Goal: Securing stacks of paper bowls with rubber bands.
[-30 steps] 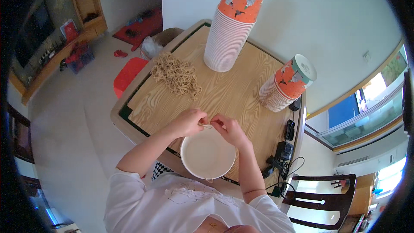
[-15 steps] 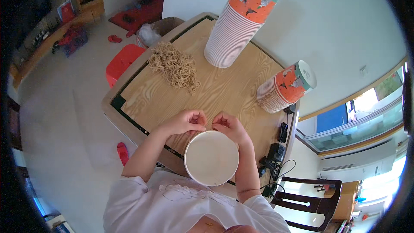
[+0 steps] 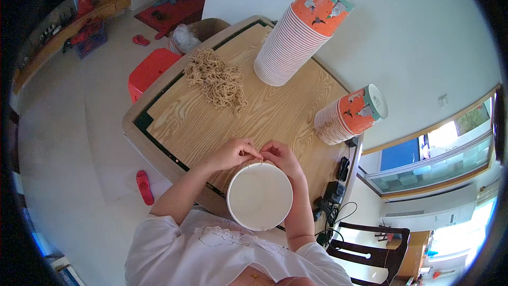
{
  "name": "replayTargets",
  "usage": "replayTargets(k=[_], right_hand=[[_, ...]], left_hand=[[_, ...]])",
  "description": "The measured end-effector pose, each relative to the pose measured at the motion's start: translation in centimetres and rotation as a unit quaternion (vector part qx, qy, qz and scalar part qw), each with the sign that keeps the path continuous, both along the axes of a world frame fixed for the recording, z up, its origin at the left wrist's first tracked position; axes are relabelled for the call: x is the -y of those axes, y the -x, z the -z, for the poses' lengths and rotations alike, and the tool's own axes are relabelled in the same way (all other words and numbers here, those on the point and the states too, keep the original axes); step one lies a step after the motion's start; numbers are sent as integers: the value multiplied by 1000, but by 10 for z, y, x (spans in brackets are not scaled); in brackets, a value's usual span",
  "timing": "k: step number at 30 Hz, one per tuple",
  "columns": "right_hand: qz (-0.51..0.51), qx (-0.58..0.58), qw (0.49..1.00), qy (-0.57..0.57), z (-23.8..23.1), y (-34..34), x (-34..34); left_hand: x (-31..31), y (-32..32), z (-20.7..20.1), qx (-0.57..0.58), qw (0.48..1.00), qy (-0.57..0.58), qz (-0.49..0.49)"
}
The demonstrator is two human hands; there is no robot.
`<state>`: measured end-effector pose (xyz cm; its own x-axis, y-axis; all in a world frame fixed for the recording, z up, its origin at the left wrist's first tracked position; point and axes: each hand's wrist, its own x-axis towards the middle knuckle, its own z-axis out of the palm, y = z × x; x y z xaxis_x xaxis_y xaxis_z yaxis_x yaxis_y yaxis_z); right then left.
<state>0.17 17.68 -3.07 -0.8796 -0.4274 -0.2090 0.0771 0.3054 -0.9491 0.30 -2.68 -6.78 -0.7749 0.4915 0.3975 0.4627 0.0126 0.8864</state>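
Note:
A white paper bucket point(image 3: 259, 198), its mouth toward me, rests against my front at the near table edge. At its far rim, my left hand point(image 3: 237, 153) and my right hand point(image 3: 281, 157) are closed in pinches, fingertips nearly touching. Between them runs a thin piece of tan twine point(image 3: 254, 163), which crosses the rim; its ends are hidden by my fingers. Beyond my hands lies a tangled pile of twine point(image 3: 217, 82). To the right stands a shorter stack of paper buckets point(image 3: 349, 116) with orange and green print, strands of twine showing along its rims.
A tall stack of paper buckets point(image 3: 293, 42) leans at the back of the wooden table point(image 3: 174, 132). Black adapters and cables point(image 3: 330, 201) line the right edge, near a dark chair point(image 3: 370, 249). Left of the table are a red stool point(image 3: 151, 71) and a red slipper point(image 3: 144, 187).
My two hands have come closer together at the rim, the left moving right, and their fingertips now nearly meet. The whole view has shifted slightly.

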Motion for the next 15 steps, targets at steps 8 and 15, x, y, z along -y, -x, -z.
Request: replayTargets(k=[8,15], right_hand=[[-5,-13,1000,10,-14,-3,-3],[-12,-114,987,-113,-18,-6,-2]], left_hand=[[2,0,-22,39,995,89,22],[-2,0,-5,152,986,9,67]])
